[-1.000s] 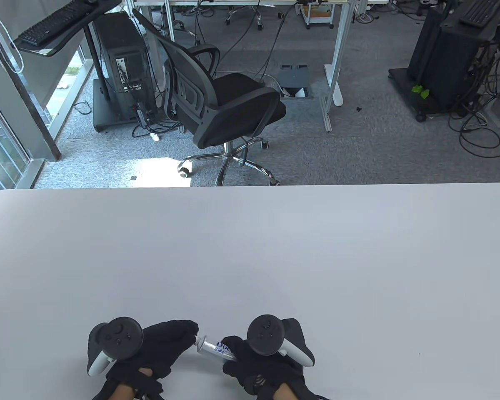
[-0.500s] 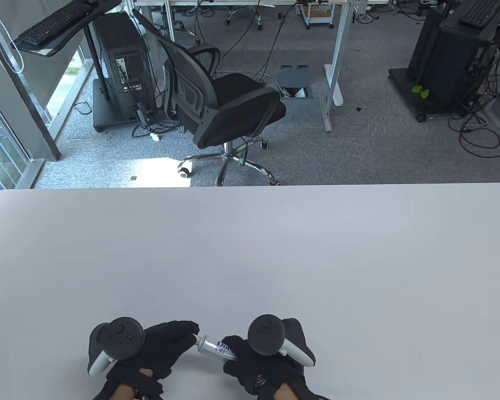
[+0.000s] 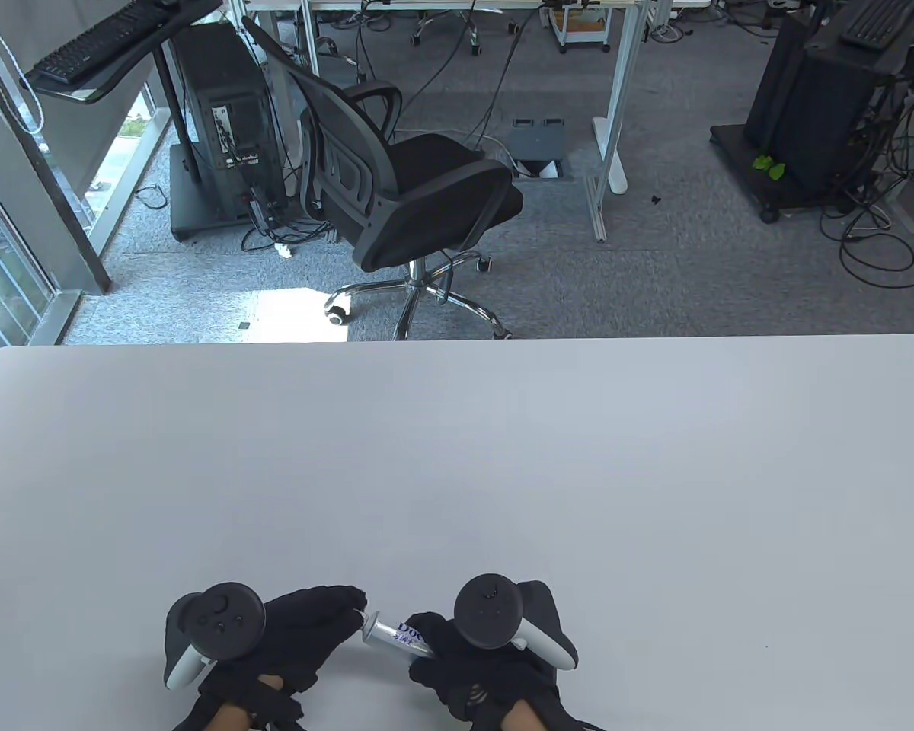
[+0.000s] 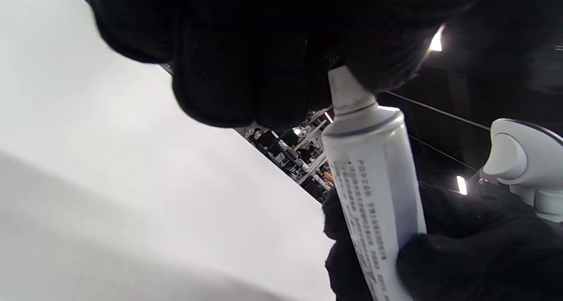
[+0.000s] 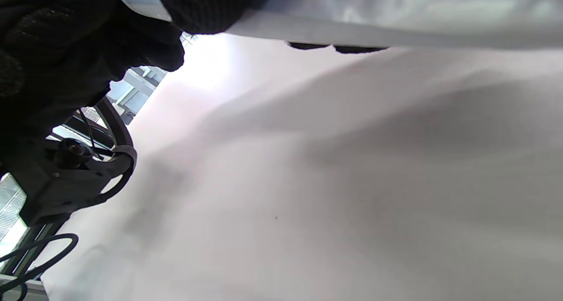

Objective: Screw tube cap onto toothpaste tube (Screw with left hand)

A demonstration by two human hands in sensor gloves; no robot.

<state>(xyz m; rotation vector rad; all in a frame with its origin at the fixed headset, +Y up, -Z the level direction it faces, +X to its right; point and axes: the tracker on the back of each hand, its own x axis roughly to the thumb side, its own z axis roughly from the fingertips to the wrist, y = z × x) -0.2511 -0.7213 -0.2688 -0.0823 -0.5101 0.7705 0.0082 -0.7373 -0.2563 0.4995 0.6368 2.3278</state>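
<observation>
Fingers (image 4: 246, 72) of the left hand (image 3: 297, 632) close round the cap end of one toothpaste tube (image 3: 394, 636), the cap itself hidden under the glove.

Two gloved hands, two trackers, one tube: the right hand (image 3: 472, 670) grips the tube's body, its fingers wrapped round the printed barrel, and the tube lies slanted between the hands near the front edge of the white table (image 3: 503, 457). From the left wrist, the tube's white neck (image 4: 345, 89) runs straight up into the left fingertips. One black office chair (image 3: 411, 198) stands beyond the table.

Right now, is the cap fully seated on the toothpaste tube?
Cannot tell. The left hand fingers cover the toothpaste tube nozzle end; the cap itself is hidden.
</observation>
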